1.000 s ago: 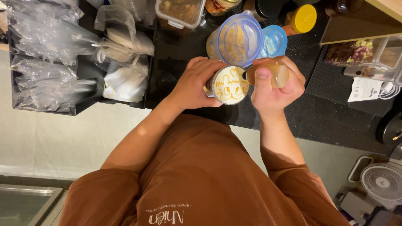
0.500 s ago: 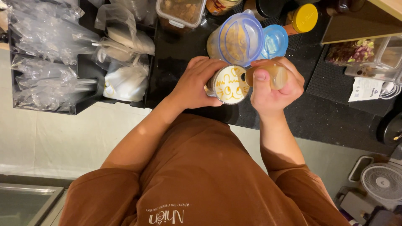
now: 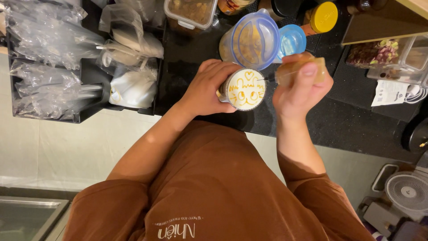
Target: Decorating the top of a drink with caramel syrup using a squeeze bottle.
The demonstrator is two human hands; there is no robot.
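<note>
We steady the white-foam-topped round cup (image 3: pixel 244 89) in our left hand's (image 3: pixel 207 89) grip while our right hand (image 3: pixel 299 87) squeezes the amber sauce bottle (image 3: pixel 298 69) gently, tip just above the foam.

Cup (image 3: pixel 244 89) on counter (image 3: pixel 339 129); tub (image 3: pixel 252 40) behind; bags (image 3: pixel 49 58) left.

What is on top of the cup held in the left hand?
The cup shows white foam with a yellow line drawing. The left hand wraps its side, hiding whatever lies beneath the foam.
</note>
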